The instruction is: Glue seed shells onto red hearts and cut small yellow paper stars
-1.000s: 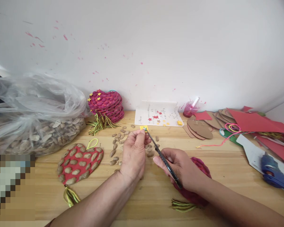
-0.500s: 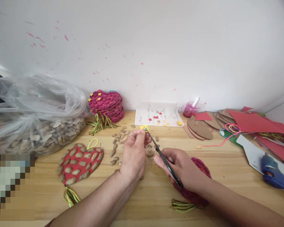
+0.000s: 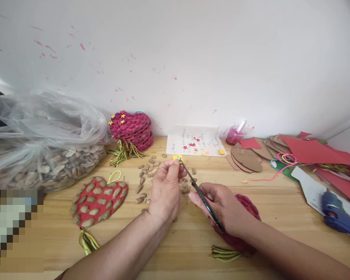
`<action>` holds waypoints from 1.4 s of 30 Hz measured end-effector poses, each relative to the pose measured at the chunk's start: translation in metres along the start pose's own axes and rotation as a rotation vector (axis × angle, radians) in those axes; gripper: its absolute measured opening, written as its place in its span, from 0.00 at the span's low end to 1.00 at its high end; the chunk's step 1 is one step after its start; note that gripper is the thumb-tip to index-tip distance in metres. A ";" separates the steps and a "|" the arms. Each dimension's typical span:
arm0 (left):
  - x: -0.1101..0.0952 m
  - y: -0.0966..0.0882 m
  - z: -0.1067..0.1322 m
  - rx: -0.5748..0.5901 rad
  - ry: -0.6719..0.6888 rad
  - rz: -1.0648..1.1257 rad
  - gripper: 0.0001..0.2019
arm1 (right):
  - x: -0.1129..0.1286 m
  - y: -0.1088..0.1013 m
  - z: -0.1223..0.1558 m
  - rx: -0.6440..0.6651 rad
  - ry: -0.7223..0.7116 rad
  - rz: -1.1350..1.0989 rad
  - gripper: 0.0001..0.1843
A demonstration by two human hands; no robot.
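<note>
My left hand (image 3: 165, 188) is closed in a pinch on a small yellow paper piece (image 3: 177, 157) held above the wooden table (image 3: 280, 202). My right hand (image 3: 224, 208) grips black scissors (image 3: 201, 196), and their tip meets the yellow piece. Under my right wrist lies a dark red heart (image 3: 245, 221) with a green and yellow tassel (image 3: 224, 253). Loose seeds (image 3: 144, 181) are scattered just beyond my left hand.
A red heart covered with seeds (image 3: 97, 201) lies at the left. A clear plastic bag of seeds (image 3: 43, 147) fills the far left. Stacked magenta hearts (image 3: 131, 130), a white sheet with stars (image 3: 194, 144), a pink cup (image 3: 233, 134), cardboard cutouts (image 3: 246, 157), red paper (image 3: 315, 149) and a blue glue gun (image 3: 338, 216) stand around.
</note>
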State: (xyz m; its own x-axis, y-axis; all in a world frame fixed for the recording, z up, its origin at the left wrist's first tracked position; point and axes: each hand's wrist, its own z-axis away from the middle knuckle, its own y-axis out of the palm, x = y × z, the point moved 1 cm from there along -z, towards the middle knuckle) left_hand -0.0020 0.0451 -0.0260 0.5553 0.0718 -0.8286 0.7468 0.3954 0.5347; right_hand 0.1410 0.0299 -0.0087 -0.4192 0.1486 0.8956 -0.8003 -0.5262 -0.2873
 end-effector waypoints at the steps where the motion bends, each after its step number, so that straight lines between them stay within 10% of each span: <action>1: 0.000 0.000 0.000 0.001 0.000 -0.001 0.10 | 0.000 0.000 0.000 0.001 -0.002 -0.005 0.20; 42: 0.000 0.000 0.000 0.014 0.023 0.014 0.09 | -0.015 0.003 -0.007 -0.086 -0.124 0.199 0.17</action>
State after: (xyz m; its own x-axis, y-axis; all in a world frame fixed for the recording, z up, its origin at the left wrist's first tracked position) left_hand -0.0015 0.0451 -0.0262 0.5575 0.0982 -0.8244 0.7440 0.3815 0.5486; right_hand 0.1420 0.0316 -0.0255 -0.5203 -0.0577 0.8520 -0.7431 -0.4611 -0.4850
